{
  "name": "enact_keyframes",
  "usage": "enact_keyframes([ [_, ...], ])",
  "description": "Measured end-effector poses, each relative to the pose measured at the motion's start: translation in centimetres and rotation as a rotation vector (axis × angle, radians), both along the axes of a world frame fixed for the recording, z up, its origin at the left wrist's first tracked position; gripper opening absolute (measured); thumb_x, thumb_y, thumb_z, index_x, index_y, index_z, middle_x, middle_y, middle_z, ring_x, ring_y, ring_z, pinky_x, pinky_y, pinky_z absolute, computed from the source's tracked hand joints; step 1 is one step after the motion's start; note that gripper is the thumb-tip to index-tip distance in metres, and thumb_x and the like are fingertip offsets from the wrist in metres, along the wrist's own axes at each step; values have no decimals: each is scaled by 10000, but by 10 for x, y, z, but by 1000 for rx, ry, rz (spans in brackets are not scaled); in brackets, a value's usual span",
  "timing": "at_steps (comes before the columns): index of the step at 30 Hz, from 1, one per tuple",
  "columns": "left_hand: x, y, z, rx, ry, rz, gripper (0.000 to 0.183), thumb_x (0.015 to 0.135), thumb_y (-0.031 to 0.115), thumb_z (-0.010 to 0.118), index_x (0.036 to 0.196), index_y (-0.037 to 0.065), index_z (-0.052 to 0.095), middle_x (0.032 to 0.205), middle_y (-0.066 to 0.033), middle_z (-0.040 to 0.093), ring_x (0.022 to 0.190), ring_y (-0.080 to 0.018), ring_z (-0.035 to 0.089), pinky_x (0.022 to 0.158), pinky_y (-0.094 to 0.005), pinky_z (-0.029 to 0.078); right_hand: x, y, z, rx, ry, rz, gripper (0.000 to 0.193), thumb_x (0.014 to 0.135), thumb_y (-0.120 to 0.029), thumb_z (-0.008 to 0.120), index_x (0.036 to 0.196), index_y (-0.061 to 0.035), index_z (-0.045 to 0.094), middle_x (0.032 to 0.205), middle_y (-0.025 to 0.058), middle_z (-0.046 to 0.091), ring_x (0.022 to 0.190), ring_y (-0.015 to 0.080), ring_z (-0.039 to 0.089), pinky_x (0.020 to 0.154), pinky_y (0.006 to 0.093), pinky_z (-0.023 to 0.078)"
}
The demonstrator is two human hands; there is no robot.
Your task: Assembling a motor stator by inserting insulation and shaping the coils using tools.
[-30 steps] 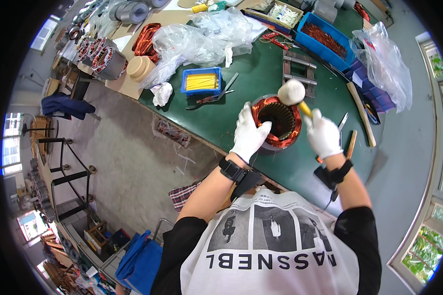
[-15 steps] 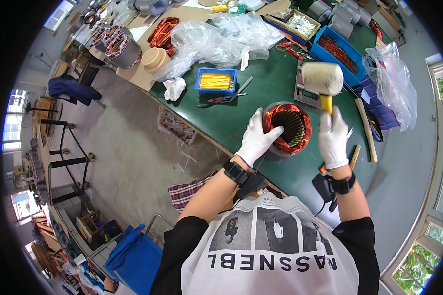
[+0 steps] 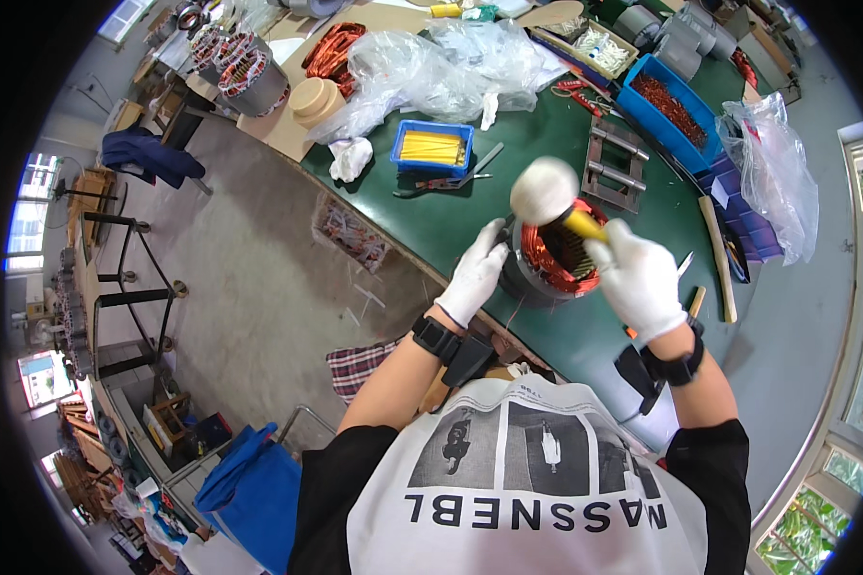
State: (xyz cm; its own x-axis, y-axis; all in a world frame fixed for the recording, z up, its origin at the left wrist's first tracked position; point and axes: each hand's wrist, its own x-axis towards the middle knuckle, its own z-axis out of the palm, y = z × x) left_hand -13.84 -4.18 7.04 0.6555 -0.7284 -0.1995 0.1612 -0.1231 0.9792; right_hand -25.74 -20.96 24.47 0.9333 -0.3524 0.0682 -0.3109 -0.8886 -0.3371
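Observation:
A motor stator [image 3: 539, 259] with copper windings round its upper rim and a grey outer shell stands on the green bench in front of me. Both my hands wear white gloves. My left hand [image 3: 476, 275] grips the stator's left side, fingertips at the rim. In my right hand [image 3: 639, 281] is the yellow handle of a mallet [image 3: 545, 192]. Its pale, rounded head is over the far left part of the winding, blurred by motion; whether it touches the copper I cannot tell. Mallet and right hand hide part of the stator's bore.
Beyond the stator are a blue box of yellow strips [image 3: 431, 147] and a metal fixture with rods [image 3: 617, 165]. A wooden stick [image 3: 717, 259] lies to the right. Farther back are plastic bags [image 3: 422, 77], a blue bin of copper-coloured scraps [image 3: 668, 110] and other stators [image 3: 252, 81].
My right hand has swung the mallet left and down, from right of the stator to over its rim. My left thumb has left the inner edge, and the stator looks more tilted.

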Motion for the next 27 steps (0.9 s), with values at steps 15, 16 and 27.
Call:
enact_keyframes([
  [15,-8,-8,25,145,-175,117,469,898,248,471,1301,12,428,1199,-249,552,1137,-373,528,953,-371,417,-61,20,9,395,-500,-252,140,876,-98,490,950,2,552,649,137,566,557,278,586,532,359,452],
  [16,-9,-15,30,127,-189,100,469,898,248,471,1301,12,428,1199,-249,552,1137,-373,528,953,-371,417,-70,18,-26,314,-536,-218,117,870,-97,494,918,3,532,682,169,572,583,321,591,541,377,457],
  [27,-23,-23,34,304,-426,96,757,836,419,588,1371,-27,292,1330,-310,389,1192,-445,447,1002,-415,386,-119,22,-67,220,-133,-253,172,795,-153,649,853,-41,532,620,191,558,593,395,578,523,446,441],
])
